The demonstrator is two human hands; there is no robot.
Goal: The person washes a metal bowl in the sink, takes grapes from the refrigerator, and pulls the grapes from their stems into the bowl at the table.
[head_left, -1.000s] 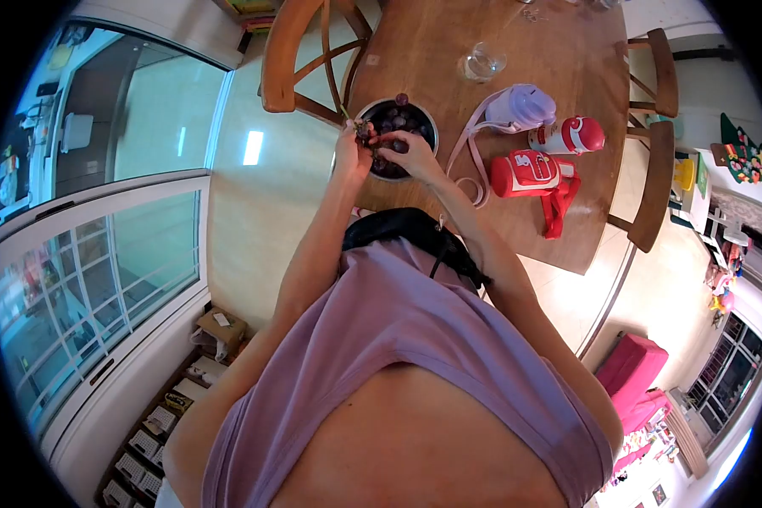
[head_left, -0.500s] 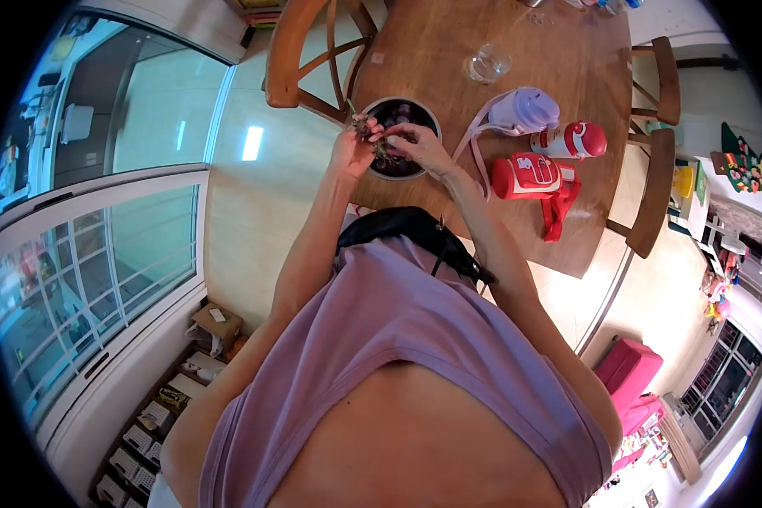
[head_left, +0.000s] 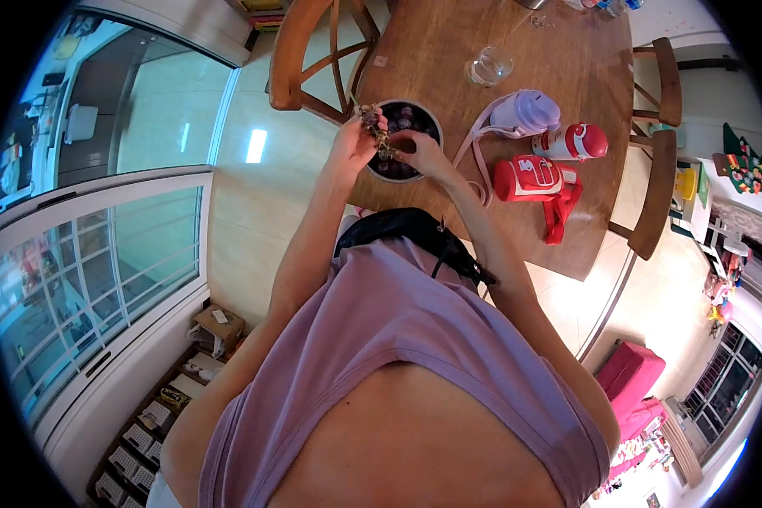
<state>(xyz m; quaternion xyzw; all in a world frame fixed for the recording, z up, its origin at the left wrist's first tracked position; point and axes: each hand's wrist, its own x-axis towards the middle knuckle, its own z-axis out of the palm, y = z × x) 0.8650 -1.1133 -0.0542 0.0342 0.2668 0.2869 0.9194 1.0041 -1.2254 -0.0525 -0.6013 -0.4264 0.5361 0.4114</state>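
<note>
My left hand (head_left: 354, 146) is closed around a grape stem (head_left: 369, 120), a mostly bare, twiggy bunch with a few dark bits on it, held over the near left rim of a round metal bowl (head_left: 439, 127). Dark purple grapes (head_left: 406, 113) lie inside the bowl. Over the bowl's right side is my right hand (head_left: 425, 156), its thumb and forefinger curled toward each other beside the stem. What lies between those fingertips, if anything, is too small to make out. Both hands partly cover the bowl.
Right of the bowl on the wooden table (head_left: 432, 51) are a lilac bottle (head_left: 525, 113) with a strap, a red-and-white bottle (head_left: 571, 141) and a red bottle (head_left: 529, 179). A clear glass (head_left: 489, 66) stands farther back. Wooden chairs (head_left: 289, 59) flank the table.
My right hand has drawn slightly away from the stem, its finger and thumb now more curled. More grapes show in the bowl. My left hand still holds the stem, turned a little.
</note>
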